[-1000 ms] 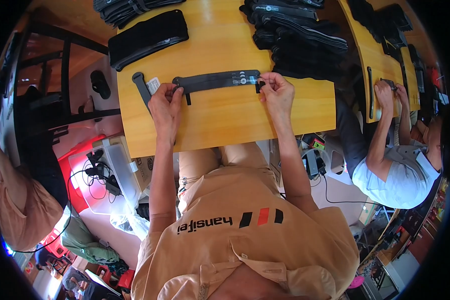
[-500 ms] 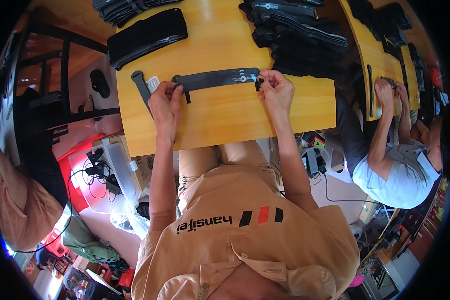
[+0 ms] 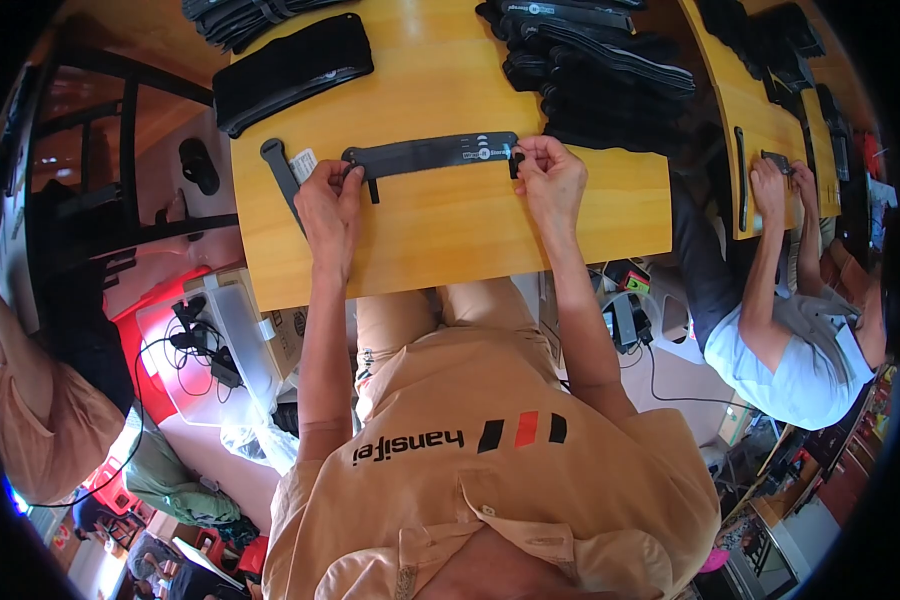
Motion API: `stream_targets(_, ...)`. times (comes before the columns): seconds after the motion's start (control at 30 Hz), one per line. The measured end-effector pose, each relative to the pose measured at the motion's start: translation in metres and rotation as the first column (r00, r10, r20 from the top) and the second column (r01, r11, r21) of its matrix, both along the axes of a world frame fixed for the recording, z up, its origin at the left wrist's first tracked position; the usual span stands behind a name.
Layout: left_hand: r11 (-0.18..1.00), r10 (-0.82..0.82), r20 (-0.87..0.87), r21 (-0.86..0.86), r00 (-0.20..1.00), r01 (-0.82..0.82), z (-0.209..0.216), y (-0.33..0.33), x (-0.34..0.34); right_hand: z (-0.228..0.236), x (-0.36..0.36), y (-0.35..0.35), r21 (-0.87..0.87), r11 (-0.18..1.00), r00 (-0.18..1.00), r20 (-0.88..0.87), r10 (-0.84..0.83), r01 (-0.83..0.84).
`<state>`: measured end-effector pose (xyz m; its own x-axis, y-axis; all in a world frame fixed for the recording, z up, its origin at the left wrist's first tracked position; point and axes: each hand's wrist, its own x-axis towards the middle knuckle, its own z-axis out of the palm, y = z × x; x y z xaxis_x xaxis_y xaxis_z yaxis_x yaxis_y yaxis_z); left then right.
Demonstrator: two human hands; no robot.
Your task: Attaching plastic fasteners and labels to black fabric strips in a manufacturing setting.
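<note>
A dark grey strap [image 3: 420,155] with white print stretches sideways just above the table. My left hand [image 3: 330,208] pinches its left end between thumb and fingers. At the other end, my right hand [image 3: 553,185] is closed on the strap's tip, where a small black piece [image 3: 516,166] hangs down. A short black tab [image 3: 374,190] sticks down below the strap beside my left fingers. Left of that hand lies a second grey strap [image 3: 279,170] with a rounded end, and a white label [image 3: 302,164] shows next to it, partly covered by my hand.
Stacked black straps [image 3: 295,75] lie at the table's far left, with a larger heap [image 3: 610,90] at far right. The wooden table [image 3: 450,240] ends before my lap. A clear bin [image 3: 210,350] with cables stands below left. At right, a co-worker [image 3: 790,330] handles something at another table.
Almost nothing differs. Both hands keep their hold on the strap, and the whole view has shifted very slightly.
</note>
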<state>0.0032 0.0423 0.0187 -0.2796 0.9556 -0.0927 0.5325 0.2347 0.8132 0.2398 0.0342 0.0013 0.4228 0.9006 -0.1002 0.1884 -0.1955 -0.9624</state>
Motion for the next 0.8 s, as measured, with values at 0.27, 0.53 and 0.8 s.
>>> stream_targets(0.27,0.999,-0.007,-0.053,0.038,0.999,0.009,0.002,-0.001,0.003,0.001,-0.003,0.001,-0.001,1.000,1.000,0.022,-0.014,0.014)
stream_targets(0.53,0.992,0.002,-0.132,0.124,0.991,0.015,-0.004,-0.002,0.005,-0.007,-0.002,0.005,0.064,0.997,0.988,0.151,-0.040,0.031)
stream_targets(0.8,0.985,0.019,-0.153,0.172,0.988,0.008,-0.002,-0.005,0.007,-0.010,-0.001,0.006,0.051,0.999,0.956,0.291,-0.022,0.007)
